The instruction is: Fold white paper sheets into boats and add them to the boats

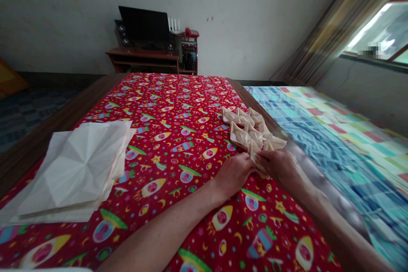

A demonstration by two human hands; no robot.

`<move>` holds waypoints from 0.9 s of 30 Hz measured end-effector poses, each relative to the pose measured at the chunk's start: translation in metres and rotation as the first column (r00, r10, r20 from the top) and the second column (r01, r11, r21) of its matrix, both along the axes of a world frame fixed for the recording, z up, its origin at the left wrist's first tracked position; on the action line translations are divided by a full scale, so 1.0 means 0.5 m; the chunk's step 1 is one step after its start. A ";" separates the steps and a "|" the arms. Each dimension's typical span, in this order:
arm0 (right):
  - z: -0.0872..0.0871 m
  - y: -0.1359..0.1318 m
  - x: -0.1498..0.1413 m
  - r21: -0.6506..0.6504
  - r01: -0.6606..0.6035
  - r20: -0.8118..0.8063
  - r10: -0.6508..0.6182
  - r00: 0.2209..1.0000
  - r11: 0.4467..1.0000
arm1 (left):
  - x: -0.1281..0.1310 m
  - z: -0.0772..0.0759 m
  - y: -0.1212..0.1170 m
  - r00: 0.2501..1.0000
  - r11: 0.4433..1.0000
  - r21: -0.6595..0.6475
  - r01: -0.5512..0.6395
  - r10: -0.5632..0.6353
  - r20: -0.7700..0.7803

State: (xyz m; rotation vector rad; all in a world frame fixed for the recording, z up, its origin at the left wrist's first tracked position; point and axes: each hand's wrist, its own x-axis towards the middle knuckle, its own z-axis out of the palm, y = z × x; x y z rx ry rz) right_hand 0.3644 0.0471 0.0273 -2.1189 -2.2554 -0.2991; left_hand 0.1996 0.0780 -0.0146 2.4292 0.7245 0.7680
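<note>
Several cream folded paper pieces (pixel 247 129) with pointed corners stand in close rows near the table's right edge. At the near end of this group both hands meet around one folded paper piece (pixel 262 170). My left hand (pixel 234 174) is closed, its fingertips pinching the left side of that piece. From the right, my right hand (pixel 282 165) grips it too, thumb and fingers drawn together. The fingers partly cover the piece. On the left lies a stack of creased white paper sheets (pixel 79 165), the top one marked with fold lines spreading from its centre.
A red patterned cloth (pixel 178 114) covers the long table, with dark wooden edges (pixel 79 108) showing. Close along the right side is a bed with a blue checked cover (pixel 318 144). A desk (pixel 143 54) with a monitor (pixel 145 25) and red telephone (pixel 191 32) stands against the far wall.
</note>
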 end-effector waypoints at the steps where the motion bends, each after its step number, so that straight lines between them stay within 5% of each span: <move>1: -0.002 0.002 0.000 0.002 0.008 0.035 -0.008 0.999 1.000 | -0.001 -0.001 0.000 1.000 1.000 -0.003 0.001 -0.001 0.009; 19: 0.017 -0.008 -0.032 -0.066 -0.005 0.039 0.007 0.999 0.998 | -0.026 0.008 -0.012 0.998 1.000 -0.008 -0.020 0.020 0.065; 23: 0.039 -0.030 -0.035 0.178 -0.030 -0.068 0.043 0.997 0.984 | -0.070 0.033 -0.022 0.997 0.999 0.003 -0.034 0.034 0.074; 27: 0.063 -0.066 -0.088 0.446 -0.139 -0.226 0.262 0.938 0.884 | -0.159 0.073 -0.039 0.998 0.999 0.009 -0.032 0.031 0.060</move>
